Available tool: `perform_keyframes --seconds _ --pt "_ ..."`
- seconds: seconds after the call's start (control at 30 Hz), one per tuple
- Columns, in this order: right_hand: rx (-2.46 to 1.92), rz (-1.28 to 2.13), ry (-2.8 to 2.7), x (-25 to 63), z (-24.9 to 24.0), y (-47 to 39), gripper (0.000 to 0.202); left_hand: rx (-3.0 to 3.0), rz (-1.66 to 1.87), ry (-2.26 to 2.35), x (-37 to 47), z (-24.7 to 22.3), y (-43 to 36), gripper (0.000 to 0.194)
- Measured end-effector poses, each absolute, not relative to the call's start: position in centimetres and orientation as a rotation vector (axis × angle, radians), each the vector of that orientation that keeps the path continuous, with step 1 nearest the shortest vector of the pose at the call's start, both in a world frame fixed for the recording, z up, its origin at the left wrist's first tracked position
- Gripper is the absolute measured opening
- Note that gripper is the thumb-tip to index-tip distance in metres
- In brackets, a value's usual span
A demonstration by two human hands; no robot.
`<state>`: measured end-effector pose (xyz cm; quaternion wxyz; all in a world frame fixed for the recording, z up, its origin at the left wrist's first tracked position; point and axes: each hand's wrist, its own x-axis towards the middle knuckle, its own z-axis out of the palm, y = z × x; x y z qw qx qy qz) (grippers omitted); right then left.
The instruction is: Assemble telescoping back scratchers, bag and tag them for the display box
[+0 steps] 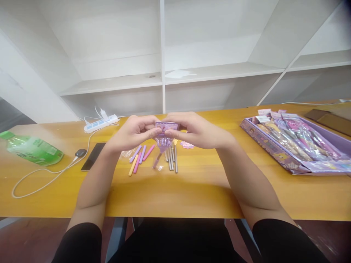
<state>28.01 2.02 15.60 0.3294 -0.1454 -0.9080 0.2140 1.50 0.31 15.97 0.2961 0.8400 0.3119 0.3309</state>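
Note:
My left hand (pixel 138 132) and my right hand (pixel 192 130) pinch the two sides of a purple header card (pixel 166 126) above the middle of the table. From the card hangs a clear bag with a purple pen (pixel 157 160) inside, its lower end pointing down toward me. Left of the bag lie several pink, purple and yellow sticks (pixel 136 164). Several silver metal tubes (pixel 176 160) lie just to its right, partly behind it. Small printed cards (pixel 187 145) show under my right hand.
An open purple box (pixel 276 157) of bagged pens stands at the right, beside a brown flat item (pixel 326 120). Leftward are a green bottle (pixel 34 149), a phone (pixel 93 156), a white cable, a black plug-like device (pixel 80 153) and a power strip (pixel 101 123). White shelves rise behind.

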Motion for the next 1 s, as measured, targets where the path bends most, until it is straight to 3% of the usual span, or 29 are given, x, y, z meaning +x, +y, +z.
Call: perform_keyframes --seconds 0.17,0.4,0.6,0.77,0.9,1.0 --pt "-0.349 0.59 -2.396 28.2 15.5 2.2 0.025 2.23 0.825 0.774 1.5 16.3 0.1 0.019" --pt "-0.413 0.748 -2.453 29.2 15.6 3.3 0.025 2.23 0.887 0.844 1.0 16.6 0.1 0.02" --pt "-0.512 1.072 -2.591 25.8 11.7 5.9 0.049 2.162 0.985 0.92 0.1 17.1 0.5 0.02" --pt "-0.419 1.16 -2.448 22.1 6.6 5.8 0.027 2.165 0.981 0.947 -0.6 17.3 0.6 0.021" --pt "-0.589 1.11 -2.258 24.4 4.7 5.0 0.037 2.143 0.973 0.972 -1.1 17.5 0.8 0.026" --pt "-0.757 1.076 -2.059 29.4 4.6 5.0 0.058 2.13 0.982 0.997 -1.3 17.6 0.9 0.032"
